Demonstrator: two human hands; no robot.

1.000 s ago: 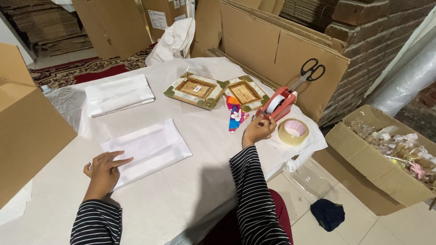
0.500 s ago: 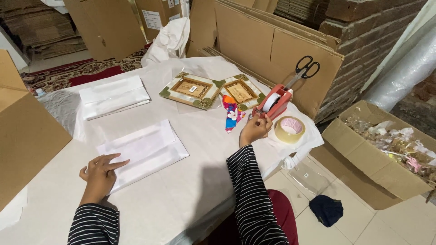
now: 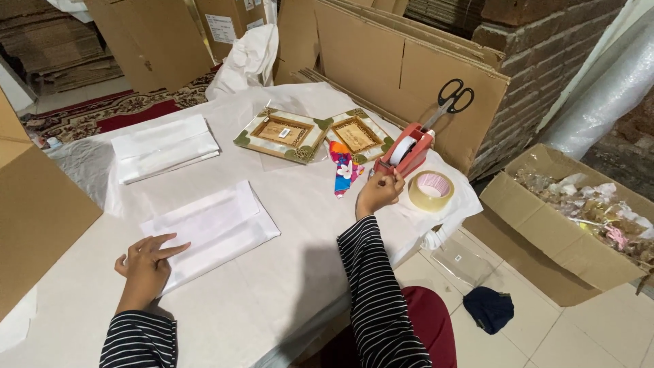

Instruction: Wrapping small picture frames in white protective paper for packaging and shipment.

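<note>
The right hand (image 3: 379,193) is at the front end of the red tape dispenser (image 3: 407,150), fingers curled together in a pinch at the dispenser's cutter; whether a strip of tape lies between the fingertips is too small to tell. The left hand (image 3: 144,259) lies flat with fingers spread, pressing on the near left corner of a white parcel (image 3: 211,228) that rests on the table (image 3: 286,286). The dispenser stands near the table's right edge, with black scissors (image 3: 451,101) stuck upright in its far end. Just right of the right hand lies a roll of tape (image 3: 430,190), flat on the table and apart from the dispenser. Left of the dispenser sit two small gold-and-green frames (image 3: 281,134), side by side, and a bright patterned slip (image 3: 343,169) lies in front of them, near the right hand. A second folded white bundle (image 3: 165,146) lies further back on the left. An open carton (image 3: 579,225) of small wrapped items stands on the floor to the right, and flat cardboard sheets (image 3: 402,65) lean behind the table. Both sleeves are black-and-white striped.
</note>
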